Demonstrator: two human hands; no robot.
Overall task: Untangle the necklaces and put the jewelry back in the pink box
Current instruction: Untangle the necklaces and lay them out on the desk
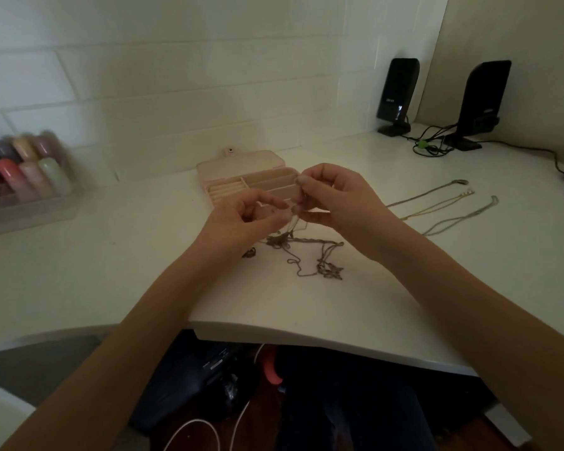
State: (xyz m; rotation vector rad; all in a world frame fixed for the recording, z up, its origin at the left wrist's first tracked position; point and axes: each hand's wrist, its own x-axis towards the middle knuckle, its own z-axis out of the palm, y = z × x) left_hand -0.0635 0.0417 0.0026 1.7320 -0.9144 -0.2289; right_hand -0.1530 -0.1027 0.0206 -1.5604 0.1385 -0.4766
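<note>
Both hands pinch chain strands: left hand (251, 213), right hand (332, 193), above the tangle (303, 252), near side of the open pink box (241, 180). Tease strands apart slowly; don't yank.

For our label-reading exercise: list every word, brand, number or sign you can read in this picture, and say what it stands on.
No text can be read.
Left speaker: a small pale mark on its front, too blurred to read.
Right speaker: a faint mark, too small to read.
Pink box: no lettering shows.
</note>
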